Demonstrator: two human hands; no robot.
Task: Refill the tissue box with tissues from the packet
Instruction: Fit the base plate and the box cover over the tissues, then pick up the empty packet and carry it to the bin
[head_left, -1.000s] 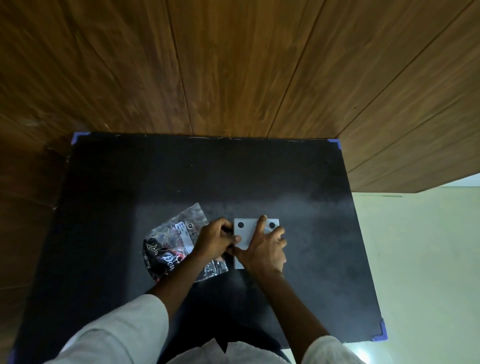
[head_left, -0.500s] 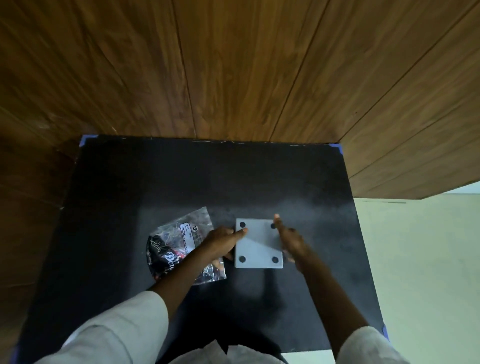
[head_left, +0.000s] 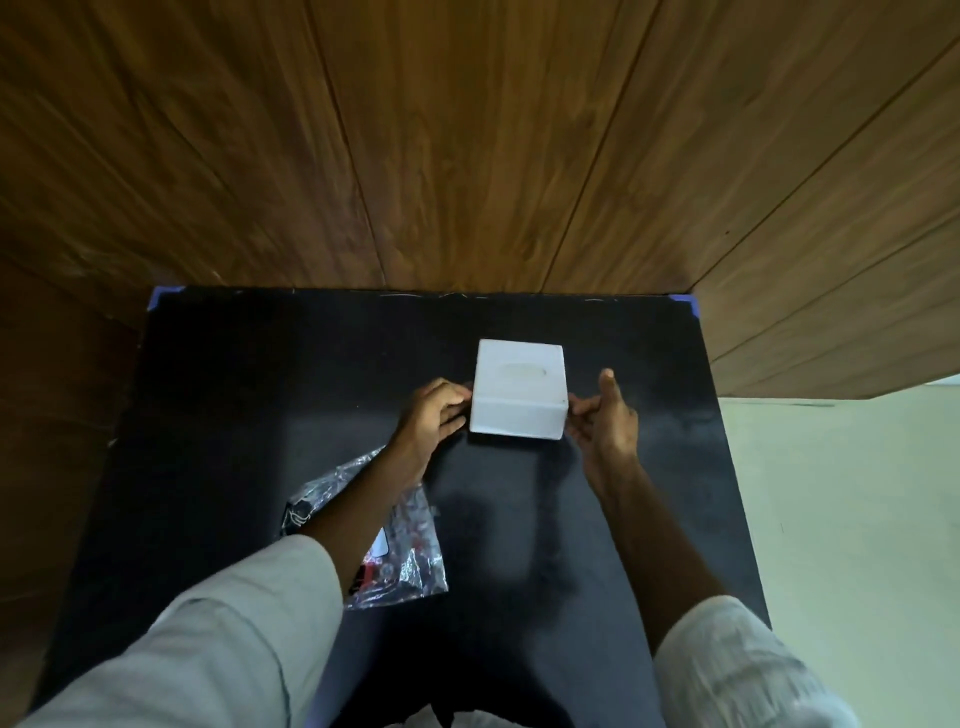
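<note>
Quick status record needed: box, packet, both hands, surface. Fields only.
box: white tissue box, upright on the table, slot on top, no tissue showing from the slot
packet: crinkled plastic packet, lying flat nearer the person, partly under the left forearm
left hand: fingers on the box's left side
right hand: fingertips at the box's right side, index finger raised
surface: black table, against the wooden wall

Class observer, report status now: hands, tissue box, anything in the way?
Left hand and right hand at tissue box sides. Box upright, slot up. Packet under left forearm, near side.
</note>
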